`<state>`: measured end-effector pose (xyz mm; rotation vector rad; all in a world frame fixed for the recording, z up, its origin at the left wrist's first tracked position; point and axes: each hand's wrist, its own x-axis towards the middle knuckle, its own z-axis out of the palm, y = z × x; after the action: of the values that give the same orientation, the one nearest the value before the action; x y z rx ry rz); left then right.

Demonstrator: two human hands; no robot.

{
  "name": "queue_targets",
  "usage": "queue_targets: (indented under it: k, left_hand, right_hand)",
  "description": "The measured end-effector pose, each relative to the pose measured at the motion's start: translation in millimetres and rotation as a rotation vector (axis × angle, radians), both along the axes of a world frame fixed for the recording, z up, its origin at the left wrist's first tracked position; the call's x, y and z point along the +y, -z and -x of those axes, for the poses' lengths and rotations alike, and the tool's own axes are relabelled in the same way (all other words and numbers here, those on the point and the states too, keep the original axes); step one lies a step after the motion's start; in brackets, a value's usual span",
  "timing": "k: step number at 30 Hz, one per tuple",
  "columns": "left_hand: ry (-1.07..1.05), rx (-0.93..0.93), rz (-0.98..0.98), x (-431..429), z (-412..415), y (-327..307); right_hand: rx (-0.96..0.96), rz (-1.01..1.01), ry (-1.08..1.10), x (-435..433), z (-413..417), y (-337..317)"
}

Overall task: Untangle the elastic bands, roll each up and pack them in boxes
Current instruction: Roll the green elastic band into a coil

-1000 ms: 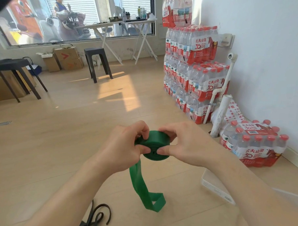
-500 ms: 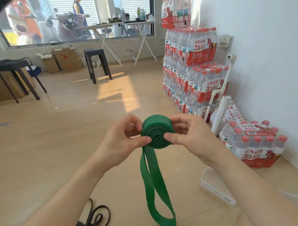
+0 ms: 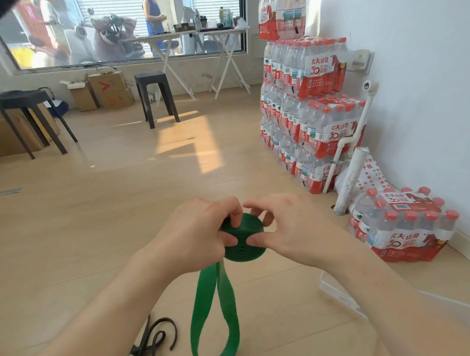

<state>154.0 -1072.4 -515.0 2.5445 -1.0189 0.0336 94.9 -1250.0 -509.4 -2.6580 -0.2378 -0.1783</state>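
A green elastic band [image 3: 243,238] is wound into a thick roll held in mid-air in front of me. Its loose end hangs below as a long loop [image 3: 214,319] down toward the floor. My left hand [image 3: 199,235] grips the roll's left side, fingers over the top and thumb on its face. My right hand [image 3: 285,228] pinches the right side, thumb on the face and fingers curled behind. A black elastic band [image 3: 155,341] lies tangled on the wooden floor at the bottom. A clear plastic box [image 3: 339,292] sits on the floor under my right forearm, partly hidden.
Stacked packs of water bottles [image 3: 306,113] stand against the white wall at right, with one pack [image 3: 404,225] on the floor beside a white pipe [image 3: 349,180]. Black stools [image 3: 156,99] and cardboard boxes [image 3: 108,89] stand farther back by the window.
The roll has tipped from facing me to a flatter tilt and dropped slightly. My left fingers moved over its top. The hanging loop is a little shorter than half a second ago.
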Motion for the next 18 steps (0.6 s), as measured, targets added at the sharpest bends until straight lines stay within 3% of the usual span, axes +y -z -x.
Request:
queue_targets:
  k: [3,6,12,15,18]
  left_hand:
    - [0.007,-0.075,-0.063,-3.4,2.7,-2.9]
    - [-0.002,-0.123,-0.08,-4.9,3.5,-4.5]
    - [-0.083,0.173,0.283,-4.2,-3.3,4.2]
    - [-0.08,0.274,0.33,-1.9,-7.9,5.7]
    - [-0.085,0.255,0.335,-2.4,-11.4,7.7]
  right_hand:
    - [-0.002,0.068,-0.018,5.2,-1.4,4.9]
    - [-0.019,-0.005,0.015,5.9,-2.9,6.3]
    - [-0.03,-0.008,0.031,-0.9,-6.8,10.1]
    - [-0.034,-0.115,0.071,-8.3,-5.8,8.8]
    - [-0.055,-0.222,0.109,-12.4,-5.6,6.6]
